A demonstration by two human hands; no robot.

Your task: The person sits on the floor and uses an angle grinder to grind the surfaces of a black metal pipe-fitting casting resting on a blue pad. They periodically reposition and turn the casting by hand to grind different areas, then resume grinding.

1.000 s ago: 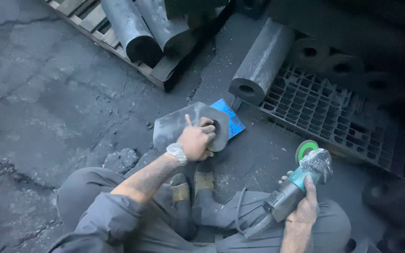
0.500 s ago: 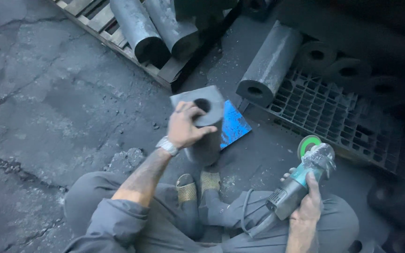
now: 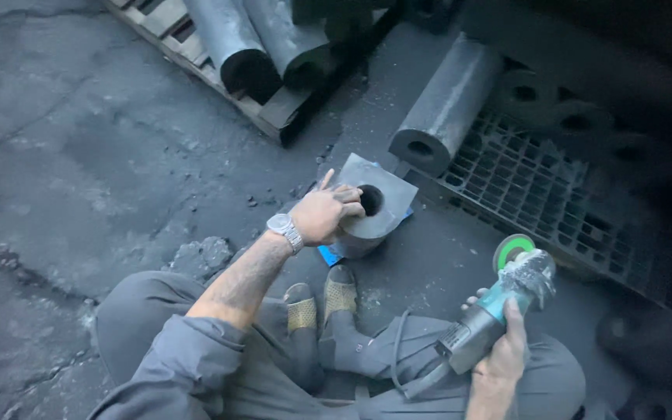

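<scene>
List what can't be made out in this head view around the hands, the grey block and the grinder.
- Blue sheet: mostly covered by the grey block.
- Left hand: fingertips hidden inside the block's hole.
- Grinder: the disc's working face is turned away; its cable runs out of sight among the trousers.
- Right hand: forearm cut off by the bottom edge.
- Cylinders on the grate, upper right: lost in shadow.
</scene>
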